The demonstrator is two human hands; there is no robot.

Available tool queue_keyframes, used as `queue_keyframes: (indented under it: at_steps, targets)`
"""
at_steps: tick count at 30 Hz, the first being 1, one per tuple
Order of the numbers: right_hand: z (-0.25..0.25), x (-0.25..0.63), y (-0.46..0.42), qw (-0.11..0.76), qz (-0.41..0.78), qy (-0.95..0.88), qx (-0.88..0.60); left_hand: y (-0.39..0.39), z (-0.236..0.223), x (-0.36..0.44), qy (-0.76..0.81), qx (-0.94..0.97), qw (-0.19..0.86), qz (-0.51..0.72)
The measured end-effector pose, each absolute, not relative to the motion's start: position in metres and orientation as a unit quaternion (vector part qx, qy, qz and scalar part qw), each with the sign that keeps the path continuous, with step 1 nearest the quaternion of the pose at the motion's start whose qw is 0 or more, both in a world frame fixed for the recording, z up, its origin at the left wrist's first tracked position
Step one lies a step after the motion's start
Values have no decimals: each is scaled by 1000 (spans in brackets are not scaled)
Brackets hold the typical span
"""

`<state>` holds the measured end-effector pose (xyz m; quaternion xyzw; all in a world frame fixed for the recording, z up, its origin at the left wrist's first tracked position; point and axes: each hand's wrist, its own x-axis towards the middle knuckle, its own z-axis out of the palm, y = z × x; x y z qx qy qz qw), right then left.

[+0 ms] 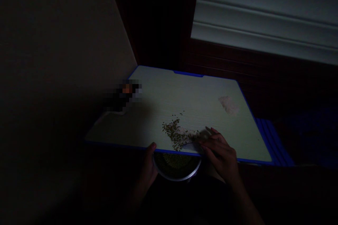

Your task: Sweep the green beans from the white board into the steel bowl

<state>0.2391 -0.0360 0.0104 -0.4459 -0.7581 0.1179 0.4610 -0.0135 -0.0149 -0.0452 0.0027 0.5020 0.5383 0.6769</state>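
Observation:
A dim scene. A pale board with a blue rim (227,160) lies in front of me. A patch of small green-brown grains (175,133), mixed with some white grains, is spread near its front edge. My left hand (149,168) grips the left rim of a round metal bowl (176,177) held just below that edge; the bowl holds more of the green grains. My right hand (220,153) rests flat on the board at the right of the grain patch, fingers together and touching the grains.
A small heap of white grains (228,104) lies at the board's far right. A blurred dark object (123,95) sits at the board's left edge. A wall rises on the left, a dark wooden panel and white slats behind.

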Motion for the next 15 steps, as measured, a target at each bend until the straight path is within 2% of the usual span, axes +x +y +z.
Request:
queue_keyframes:
  at_steps: [15]
  targets:
    - [14,239,-37,474,132,-747,-448,-15,-45,-14,496,-6,676,545]
